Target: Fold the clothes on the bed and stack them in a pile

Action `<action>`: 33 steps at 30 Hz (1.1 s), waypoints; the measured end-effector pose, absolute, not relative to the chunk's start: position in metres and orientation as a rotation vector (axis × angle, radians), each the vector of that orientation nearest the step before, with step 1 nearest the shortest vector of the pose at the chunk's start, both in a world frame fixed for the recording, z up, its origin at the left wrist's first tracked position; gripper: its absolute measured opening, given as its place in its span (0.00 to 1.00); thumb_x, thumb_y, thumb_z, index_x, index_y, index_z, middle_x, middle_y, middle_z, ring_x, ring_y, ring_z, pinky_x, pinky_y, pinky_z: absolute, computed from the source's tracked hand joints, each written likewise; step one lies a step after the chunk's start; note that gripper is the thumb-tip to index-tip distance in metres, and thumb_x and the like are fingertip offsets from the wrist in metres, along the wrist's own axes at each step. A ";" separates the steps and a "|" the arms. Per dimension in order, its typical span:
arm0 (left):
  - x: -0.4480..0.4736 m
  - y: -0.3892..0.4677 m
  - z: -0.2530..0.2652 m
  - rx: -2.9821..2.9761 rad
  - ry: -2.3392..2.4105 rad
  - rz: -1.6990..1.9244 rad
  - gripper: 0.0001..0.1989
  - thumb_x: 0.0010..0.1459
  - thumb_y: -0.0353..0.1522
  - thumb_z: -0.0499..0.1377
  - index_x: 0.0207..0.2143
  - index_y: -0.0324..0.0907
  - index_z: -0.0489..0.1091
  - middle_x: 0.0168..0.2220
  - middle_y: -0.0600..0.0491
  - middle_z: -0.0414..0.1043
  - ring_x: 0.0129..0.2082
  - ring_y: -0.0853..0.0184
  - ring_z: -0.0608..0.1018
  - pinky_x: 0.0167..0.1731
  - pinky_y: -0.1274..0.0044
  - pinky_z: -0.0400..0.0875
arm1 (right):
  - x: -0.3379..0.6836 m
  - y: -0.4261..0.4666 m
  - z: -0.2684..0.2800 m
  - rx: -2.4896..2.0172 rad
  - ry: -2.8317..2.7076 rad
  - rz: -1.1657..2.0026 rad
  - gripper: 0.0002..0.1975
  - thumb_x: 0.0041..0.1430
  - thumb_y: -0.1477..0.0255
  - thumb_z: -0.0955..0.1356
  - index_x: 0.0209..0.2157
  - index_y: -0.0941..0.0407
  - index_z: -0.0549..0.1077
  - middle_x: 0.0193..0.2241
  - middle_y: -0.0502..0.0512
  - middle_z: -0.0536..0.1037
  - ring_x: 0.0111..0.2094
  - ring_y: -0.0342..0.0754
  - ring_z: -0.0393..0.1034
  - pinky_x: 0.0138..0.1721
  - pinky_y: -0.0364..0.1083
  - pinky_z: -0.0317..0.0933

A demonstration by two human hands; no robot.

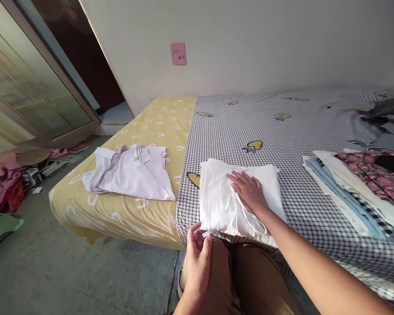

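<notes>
A white garment [216, 197] with thin drawstrings lies folded into a rough rectangle at the bed's front edge. Flat on its upper middle rests my right hand [248, 190], fingers stretched out. My left hand [198, 249] is at the garment's near left corner, thumb and fingers closed around a small white end of the cloth. Whether that end is a hem or a strap, I cannot tell. To the left, a pale lilac collared shirt [134, 173] lies loosely folded on the yellow sheet [157, 118], apart from both hands.
Stacked folded clothes [357, 192] lie on the checked sheet [298, 135] at right, with grey clothes [390, 118] behind them. A pink note [178, 54] is stuck to the wall. On the floor at left are a green stool [3, 225] and red-pink items [6, 183].
</notes>
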State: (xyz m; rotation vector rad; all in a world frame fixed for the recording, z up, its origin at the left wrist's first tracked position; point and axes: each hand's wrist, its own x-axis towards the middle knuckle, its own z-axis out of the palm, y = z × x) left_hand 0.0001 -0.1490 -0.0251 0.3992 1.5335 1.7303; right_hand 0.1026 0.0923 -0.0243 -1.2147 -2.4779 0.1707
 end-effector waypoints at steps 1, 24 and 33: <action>0.000 -0.149 -0.025 0.390 1.522 1.725 0.27 0.53 0.49 0.68 0.51 0.48 0.66 0.38 0.55 0.76 0.35 0.67 0.78 0.43 0.73 0.75 | 0.103 0.092 -0.024 -1.217 -2.479 0.173 0.26 0.75 0.63 0.51 0.65 0.42 0.68 0.67 0.49 0.68 0.70 0.54 0.55 0.67 0.63 0.47; -0.029 -0.117 -0.017 0.744 1.640 1.418 0.28 0.59 0.59 0.55 0.30 0.44 0.68 0.21 0.57 0.69 0.24 0.68 0.70 0.29 0.76 0.63 | 0.102 0.092 -0.025 -1.197 -2.447 0.137 0.24 0.75 0.64 0.52 0.64 0.42 0.69 0.66 0.49 0.71 0.69 0.54 0.57 0.66 0.63 0.49; -0.034 -0.115 -0.024 0.562 1.771 1.388 0.30 0.49 0.62 0.60 0.27 0.44 0.67 0.18 0.54 0.73 0.18 0.66 0.73 0.23 0.76 0.64 | 0.103 0.094 -0.026 -1.202 -2.449 0.114 0.24 0.74 0.65 0.54 0.63 0.42 0.70 0.66 0.49 0.71 0.69 0.55 0.58 0.66 0.63 0.50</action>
